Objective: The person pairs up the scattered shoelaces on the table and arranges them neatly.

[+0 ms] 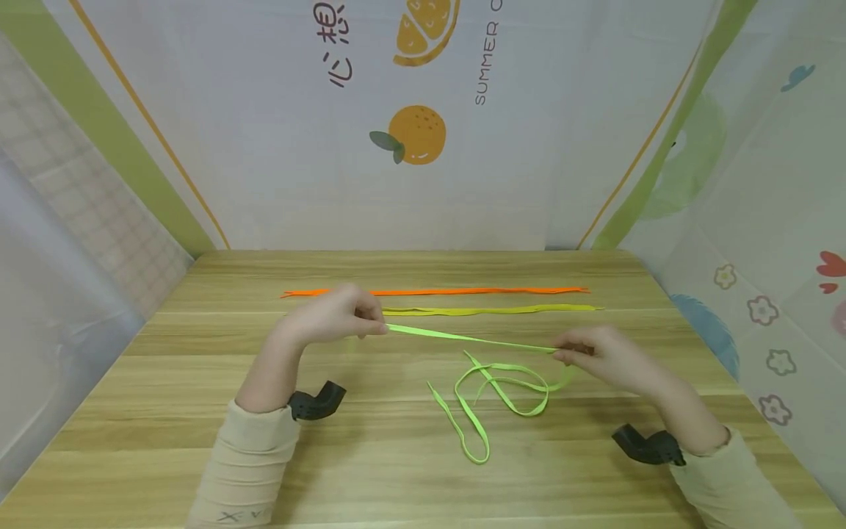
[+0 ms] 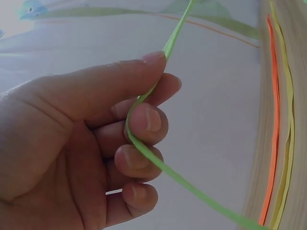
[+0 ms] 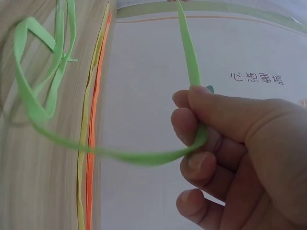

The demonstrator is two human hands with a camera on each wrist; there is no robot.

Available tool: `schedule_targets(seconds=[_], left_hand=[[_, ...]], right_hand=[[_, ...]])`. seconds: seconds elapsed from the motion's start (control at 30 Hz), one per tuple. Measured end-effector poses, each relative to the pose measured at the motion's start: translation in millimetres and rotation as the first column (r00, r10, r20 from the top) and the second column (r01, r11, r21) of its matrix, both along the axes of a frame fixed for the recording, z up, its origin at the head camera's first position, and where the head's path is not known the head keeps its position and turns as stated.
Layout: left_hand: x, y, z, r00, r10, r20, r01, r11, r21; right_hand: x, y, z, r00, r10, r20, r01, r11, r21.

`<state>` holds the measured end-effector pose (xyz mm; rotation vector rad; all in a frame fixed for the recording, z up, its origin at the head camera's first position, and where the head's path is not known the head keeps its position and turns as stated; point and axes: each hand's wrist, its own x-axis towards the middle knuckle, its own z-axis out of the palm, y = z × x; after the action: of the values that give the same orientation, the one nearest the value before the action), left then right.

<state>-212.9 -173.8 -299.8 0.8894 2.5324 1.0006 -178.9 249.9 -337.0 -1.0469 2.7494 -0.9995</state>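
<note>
A bright green shoelace (image 1: 456, 337) stretches between my two hands above the table. My left hand (image 1: 340, 314) pinches it between thumb and forefinger; in the left wrist view the lace (image 2: 184, 181) runs on over the other curled fingers and down. At the other end of the taut stretch, my right hand (image 1: 604, 358) pinches the lace with thumb and fingertips. From there, in the right wrist view, a slack length (image 3: 129, 155) swings down toward the tabletop. Loose green loops (image 1: 485, 433) lie on the wood in front of the hands, with pointed tips showing.
An orange shoelace (image 1: 463, 291) lies straight across the back of the wooden table (image 1: 152, 411). Just in front of it runs a yellow shoelace (image 1: 489, 310), partly behind my left hand. A printed cloth (image 1: 277, 162) hangs behind the table's back edge.
</note>
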Motion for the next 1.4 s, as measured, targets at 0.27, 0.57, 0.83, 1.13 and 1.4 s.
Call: schedule_targets(seconds=[0.27, 0.57, 0.83, 1.13, 1.4], left_hand=[[0.5, -20.4, 1.2, 0.998, 0.056, -0.003, -0.056, 0.998, -0.015], [-1.5, -40.6, 2.7, 0.990, 0.139, 0.015, -0.139, 0.990, -0.013], [-3.9, -56.9, 2.8, 0.982, 0.186, 0.039, -0.186, 0.982, -0.021], [-10.6, -71.2, -4.5, 0.975, 0.220, 0.044, -0.219, 0.976, -0.017], [-17.4, -83.3, -14.7, 0.970, 0.236, 0.063, -0.234, 0.971, -0.045]], right_hand=[[-1.4, 6.1, 1.7, 0.999, -0.031, -0.042, 0.032, 0.999, 0.021], [-5.8, 13.0, 2.4, 0.995, -0.051, -0.089, 0.053, 0.998, 0.021], [-12.4, 23.5, 0.6, 0.988, -0.108, -0.109, 0.110, 0.994, 0.008], [-18.9, 32.4, -2.3, 0.989, -0.129, -0.075, 0.131, 0.991, 0.029], [-27.3, 41.1, -6.6, 0.979, -0.201, -0.028, 0.202, 0.977, 0.072]])
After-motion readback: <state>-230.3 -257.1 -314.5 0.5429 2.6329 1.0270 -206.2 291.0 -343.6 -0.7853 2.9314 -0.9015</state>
